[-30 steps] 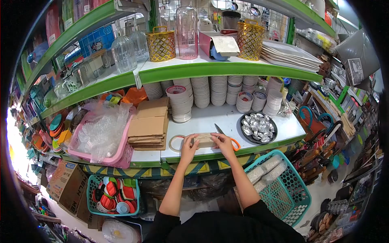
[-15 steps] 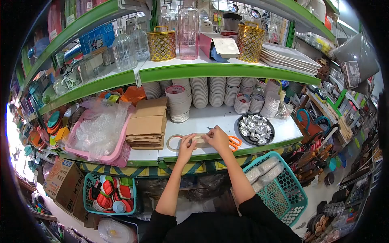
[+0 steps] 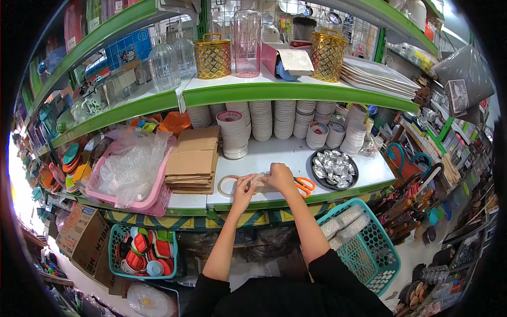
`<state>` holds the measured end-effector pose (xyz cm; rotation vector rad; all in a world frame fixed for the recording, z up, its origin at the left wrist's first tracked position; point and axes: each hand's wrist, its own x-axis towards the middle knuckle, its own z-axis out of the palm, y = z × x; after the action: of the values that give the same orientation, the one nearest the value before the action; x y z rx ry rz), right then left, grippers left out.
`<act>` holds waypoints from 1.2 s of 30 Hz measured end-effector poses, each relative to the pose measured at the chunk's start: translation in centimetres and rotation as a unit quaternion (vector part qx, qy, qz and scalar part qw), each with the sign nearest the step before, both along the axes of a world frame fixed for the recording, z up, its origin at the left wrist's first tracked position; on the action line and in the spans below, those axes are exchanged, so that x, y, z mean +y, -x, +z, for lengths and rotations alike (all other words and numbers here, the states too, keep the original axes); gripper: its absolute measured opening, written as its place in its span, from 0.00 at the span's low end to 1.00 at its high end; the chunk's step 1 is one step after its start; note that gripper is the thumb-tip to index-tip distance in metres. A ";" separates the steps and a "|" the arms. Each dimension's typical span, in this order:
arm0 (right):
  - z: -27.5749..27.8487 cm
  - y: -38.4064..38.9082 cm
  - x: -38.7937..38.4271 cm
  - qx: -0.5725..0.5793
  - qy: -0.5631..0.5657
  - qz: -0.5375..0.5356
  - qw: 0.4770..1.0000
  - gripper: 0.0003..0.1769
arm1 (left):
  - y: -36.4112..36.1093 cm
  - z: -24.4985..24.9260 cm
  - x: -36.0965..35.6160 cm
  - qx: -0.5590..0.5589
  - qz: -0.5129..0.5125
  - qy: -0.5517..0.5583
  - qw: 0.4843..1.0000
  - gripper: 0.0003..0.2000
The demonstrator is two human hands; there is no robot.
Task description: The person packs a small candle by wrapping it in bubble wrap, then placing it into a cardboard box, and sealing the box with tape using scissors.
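Note:
My left hand (image 3: 244, 188) is on the white shelf, its fingers closed on the near end of a flat light-brown piece, perhaps cardboard (image 3: 261, 182). My right hand (image 3: 280, 177) is just beside it, fingers curled down over the piece's right side; what they hold is hidden. A roll of tape (image 3: 220, 186) lies flat on the shelf, partly behind my left hand. To the right of my right hand lie orange-handled scissors (image 3: 306, 185), with their blades out of sight. Beyond them stands a round black tray (image 3: 315, 178) of foil-wrapped pieces.
Folded cardboard (image 3: 191, 158) is stacked on the left, beside a pink basket (image 3: 157, 203) of clear plastic. Stacks of white bowls (image 3: 261, 121) line the back. The green shelf edge (image 3: 296, 93) runs overhead. Below are two teal baskets, one (image 3: 388, 261) at right, another (image 3: 117, 248) at left.
My right hand has turned over and its fingers have curled downward; a small bluish tip that showed at its fingers is no longer visible. My left hand has stayed nearly still.

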<state>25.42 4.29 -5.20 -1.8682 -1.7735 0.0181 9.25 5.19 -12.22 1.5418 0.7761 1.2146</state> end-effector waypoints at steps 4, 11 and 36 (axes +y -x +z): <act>-0.5 -0.1 0.2 0.017 0.001 0.007 1.000 0.29 | 0.1 -0.1 0.1 -0.004 -0.007 0.002 1.000 0.16; -0.8 0.0 0.2 0.037 0.005 0.008 0.999 0.30 | 0.2 -0.3 0.3 0.003 -0.011 0.004 1.000 0.17; -0.9 -0.1 0.2 0.055 0.000 0.016 0.998 0.34 | 0.0 -0.7 0.0 0.060 0.054 -0.107 0.991 0.27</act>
<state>25.54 4.44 -6.14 -1.8034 -1.7292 0.1300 9.21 5.19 -12.94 1.7813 0.8388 1.3292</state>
